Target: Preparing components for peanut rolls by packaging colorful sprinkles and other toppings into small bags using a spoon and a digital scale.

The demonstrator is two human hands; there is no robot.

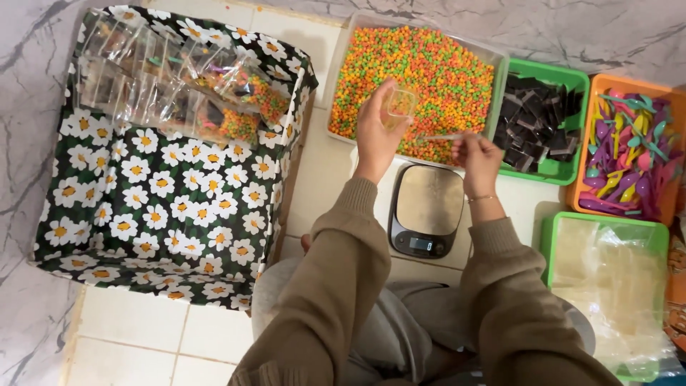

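Your left hand [376, 136] is raised above the clear rectangular tub of small orange, green and yellow candy balls [421, 78]. Its fingers are closed around a small clear plastic cup [399, 104], which is tilted and stays over the near part of the tub. Your right hand [477, 159] is just beside it, to the right, and its fingertips pinch a thin clear plastic piece [446, 136] that reaches toward the cup; what this piece is exactly, I cannot tell. Under both hands, on the white tiled floor [143, 336], there is a small digital kitchen scale with a silver plate [426, 209], and nothing lies on its plate.

Right of the tub is a green plastic basket with dark square packets [541, 121], then an orange basket full of colourful plastic spoons [629, 154]. Near your right elbow a second green basket holds clear plastic bags [607, 286]. On your left stands a large box lined with daisy-print fabric [164, 200], with filled clear packets [179, 86] piled at its far end.
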